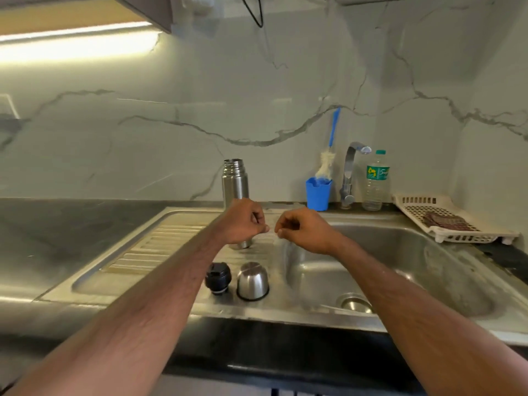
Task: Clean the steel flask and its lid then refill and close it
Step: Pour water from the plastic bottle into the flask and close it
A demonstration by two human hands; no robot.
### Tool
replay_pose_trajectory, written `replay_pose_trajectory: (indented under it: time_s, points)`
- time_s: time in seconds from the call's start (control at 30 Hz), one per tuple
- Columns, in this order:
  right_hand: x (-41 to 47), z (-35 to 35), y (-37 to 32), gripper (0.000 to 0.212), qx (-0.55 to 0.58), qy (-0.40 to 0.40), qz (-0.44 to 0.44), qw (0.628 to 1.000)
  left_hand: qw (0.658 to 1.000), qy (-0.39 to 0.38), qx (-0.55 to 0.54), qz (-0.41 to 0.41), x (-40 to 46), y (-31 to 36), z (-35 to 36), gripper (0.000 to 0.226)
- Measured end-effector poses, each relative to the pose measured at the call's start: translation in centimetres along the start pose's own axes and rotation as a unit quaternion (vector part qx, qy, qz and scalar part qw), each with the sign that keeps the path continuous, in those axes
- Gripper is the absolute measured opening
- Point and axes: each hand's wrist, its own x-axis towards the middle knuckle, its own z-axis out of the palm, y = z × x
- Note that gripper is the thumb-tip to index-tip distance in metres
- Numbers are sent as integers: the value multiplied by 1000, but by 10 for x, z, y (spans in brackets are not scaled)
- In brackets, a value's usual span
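Forearms reach out from the bottom corners in the head view and meet above the draining board, where we see the left hand (245, 222) and the right hand (303, 230) with fingers curled into loose fists, knuckles nearly touching, neither holding anything we can make out (the gap between them is blurred). Behind the left hand the steel flask (235, 181) stands upright and uncapped on the ribbed board, its lower part hidden by that hand. Nearer us, just beside each other, sit the black stopper (217, 278) and the steel cup lid (253, 280), mouth down, close to the lip of the sink basin (400, 267). The basin lies to the right under the right forearm. Along the back edge stand a blue cup (318, 194) holding a bottle brush (328, 158), the tap (350, 172) and a plastic water bottle (376, 181), with a white rack (445, 218) at the far right corner
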Motion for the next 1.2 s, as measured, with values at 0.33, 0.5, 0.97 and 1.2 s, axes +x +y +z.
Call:
replay_pose_trajectory:
  time_s: [0.33,0.5,0.97,1.2]
  points:
    - [-10,49,-36,53,-12,-218,25,976,997,24,-5,-75,-52,-43,-29,14]
    - [-12,57,-34,59,-25,-241,31,970,996,23,-11,-83,-55,-49,-30,20]
    - [-10,57,-40,61,8,-215,29,976,996,30,-21,-85,-53,-58,-21,12]
    - [5,78,-62,62,-61,-203,0,977,994,38,1,-98,-56,-72,-27,16]
